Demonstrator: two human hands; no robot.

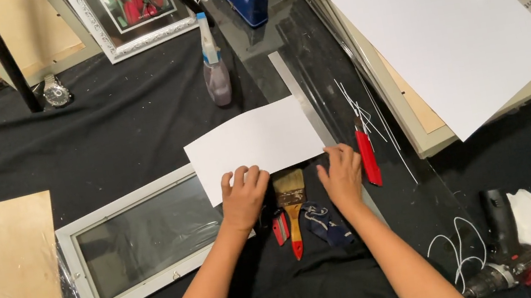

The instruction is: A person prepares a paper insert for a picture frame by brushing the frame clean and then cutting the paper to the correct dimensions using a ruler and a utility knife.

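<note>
On the black cloth-covered worktable (131, 121), we press a small white rectangular card sheet (254, 145) flat. Our left hand (243, 196) lies spread, palm down, on its lower left corner, gripping nothing; our right hand (342, 176) rests flat and open at its lower right edge. The sheet overlaps the right end of a long white-framed glass panel (144, 242) and the flat steel ruler (304, 103) beneath. We judge that uneven pressure could slide the sheet askew, or crease it over the frame's raised edge. A wooden-handled paintbrush with a red tip (292, 209) lies just below the sheet, and a red utility knife (368, 157) sits just beside our right hand, so a careless sideways move could catch the blade.
</note>
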